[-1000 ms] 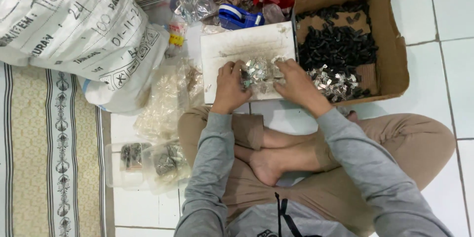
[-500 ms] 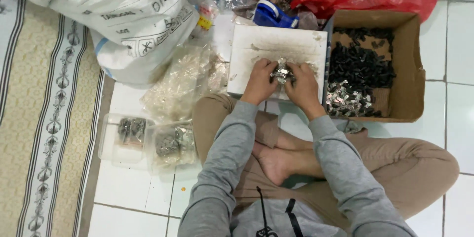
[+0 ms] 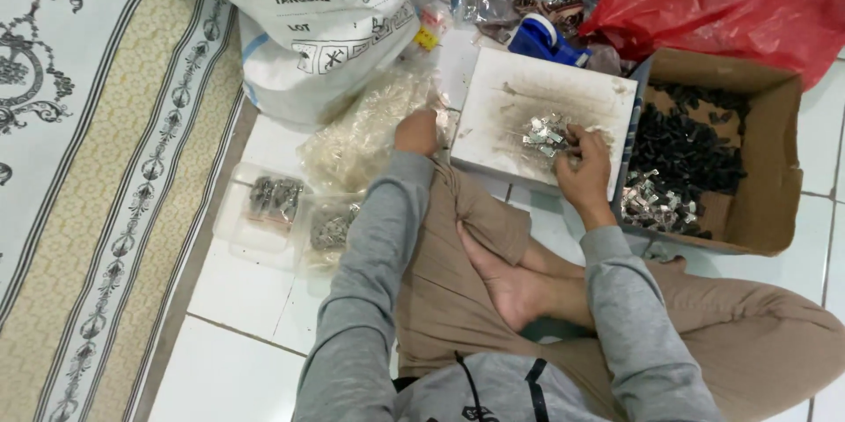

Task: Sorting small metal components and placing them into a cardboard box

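From my seat at the remote feed, a good deal is hidden. My left hand (image 3: 416, 132) reaches out to the crumpled clear plastic bags (image 3: 370, 136) on the floor; its fingers are tucked out of sight past the knuckles, so I cannot tell whether it is clenched or slack, only that it rests against the bags. My right hand (image 3: 583, 167) lies on the near right part of the white board (image 3: 502, 136), fingers curled down onto the edge of a small heap of shiny metal clips (image 3: 546, 133); the fingertips touch the heap, but whether they pinch a piece I cannot tell.

The heap sits near the middle of the board, slightly right. The single clips are too small for me to read which way any one points; the heap as a whole runs roughly left to right across the board. The board itself is tilted, its long side running from near left to far right.

Just right of the board stands a cardboard box (image 3: 779, 167), with black small parts (image 3: 687, 154) heaped inside and more shiny pieces (image 3: 653, 202) in its near left corner. The box's far edge is covered by a red plastic bag (image 3: 722, 0), cut off by the frame. A big white sack (image 3: 308, 17) is also cut off at the top. Two clear packets (image 3: 273, 202) of dark bits lie on the tile floor (image 3: 238, 290) by my left elbow; their contents are hard to make out.
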